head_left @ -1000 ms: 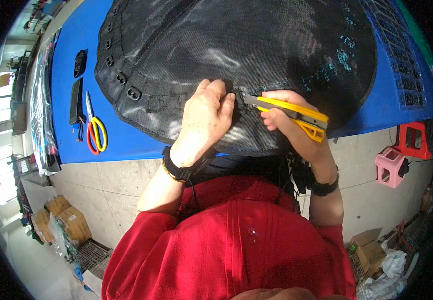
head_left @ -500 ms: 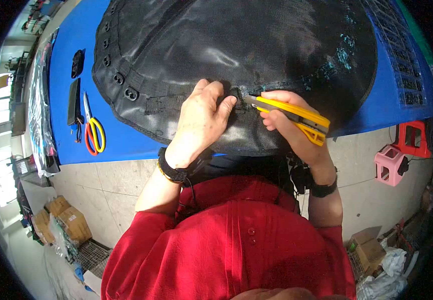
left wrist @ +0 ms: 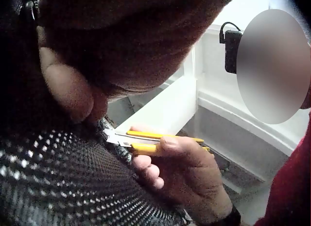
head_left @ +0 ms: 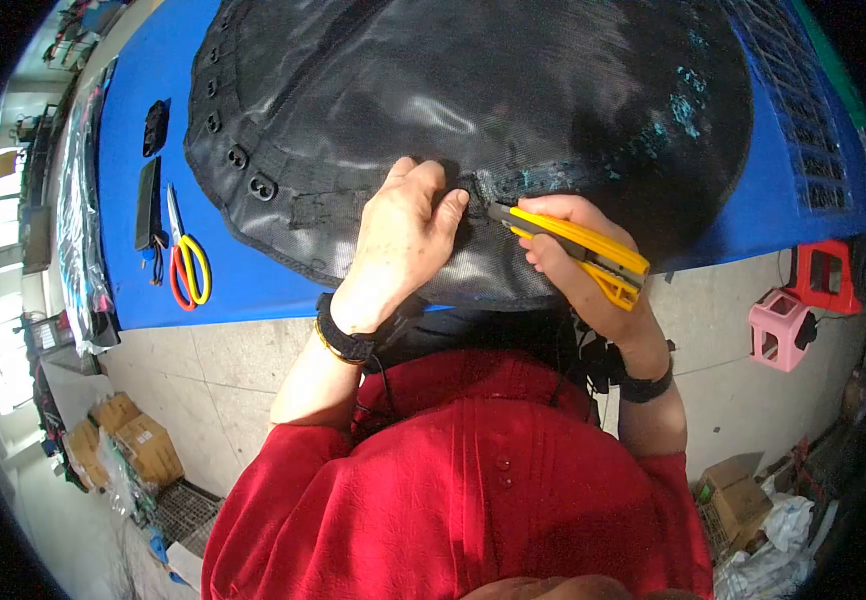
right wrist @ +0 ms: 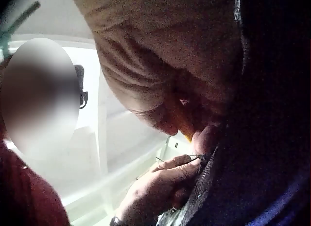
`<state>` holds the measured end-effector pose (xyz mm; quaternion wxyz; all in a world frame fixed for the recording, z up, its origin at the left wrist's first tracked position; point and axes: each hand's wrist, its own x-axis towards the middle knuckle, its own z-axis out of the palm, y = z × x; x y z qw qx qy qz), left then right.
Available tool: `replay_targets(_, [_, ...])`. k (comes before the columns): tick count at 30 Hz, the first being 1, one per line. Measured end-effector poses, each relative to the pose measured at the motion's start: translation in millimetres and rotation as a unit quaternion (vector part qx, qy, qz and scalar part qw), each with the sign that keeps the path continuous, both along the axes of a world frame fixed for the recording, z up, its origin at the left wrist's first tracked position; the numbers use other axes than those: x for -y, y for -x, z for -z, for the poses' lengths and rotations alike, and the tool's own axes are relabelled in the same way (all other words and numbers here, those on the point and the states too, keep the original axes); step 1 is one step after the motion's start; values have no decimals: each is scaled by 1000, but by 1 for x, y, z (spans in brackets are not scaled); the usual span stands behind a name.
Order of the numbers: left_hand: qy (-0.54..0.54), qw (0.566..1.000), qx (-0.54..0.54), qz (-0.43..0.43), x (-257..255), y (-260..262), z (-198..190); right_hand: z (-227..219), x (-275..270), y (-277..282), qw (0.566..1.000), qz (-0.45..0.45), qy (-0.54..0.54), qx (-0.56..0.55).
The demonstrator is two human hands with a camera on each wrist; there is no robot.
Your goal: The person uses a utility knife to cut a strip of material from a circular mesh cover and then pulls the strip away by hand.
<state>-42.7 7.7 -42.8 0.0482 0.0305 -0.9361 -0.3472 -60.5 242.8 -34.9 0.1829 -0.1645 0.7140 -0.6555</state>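
Note:
Black mesh fabric [head_left: 373,110] lies spread in the head view, with a stitched strap near its front edge. My left hand [head_left: 401,238] pinches a fold of it beside that strap, fingers bent and thumb on the right. In the right wrist view, this left hand [right wrist: 155,187] has thumb and finger together at the fabric. My right hand [head_left: 588,290] grips a yellow utility knife [head_left: 608,252], its blade pointing left and its tip at the fabric just right of my left thumb. The left wrist view shows the knife [left wrist: 146,148] from below, held by the right hand [left wrist: 189,175].
Scissors [head_left: 191,270] with red and yellow handles, a dark pouch [head_left: 148,205] and a small black item [head_left: 156,128] lie on the blue table [head_left: 243,292], left. Trays of small black parts [head_left: 818,160] stand right. Red [head_left: 823,280] and pink [head_left: 778,330] stools are beyond the edge.
The knife and my right hand have shifted slightly down and left. Between the first two head frames the fabric slid a little left with my left hand, which has stayed almost still since.

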Motion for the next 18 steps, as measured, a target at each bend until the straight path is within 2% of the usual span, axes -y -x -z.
replay_targets(10, [-4,1000,10,-14,-2,0,-2,-10,1,-1,996,31,13,77])
replay_targets(13, [-13,1000,9,-14,-2,-1,-4,-3,3,2,996,21,-13,-82])
replay_targets(16, [-11,1000,-3,-3,-1,-1,-3,-9,2,-2,997,34,-56,-26])
replay_targets(18, [-15,1000,3,-7,-1,-1,-4,-9,4,-4,997,52,-41,-43])
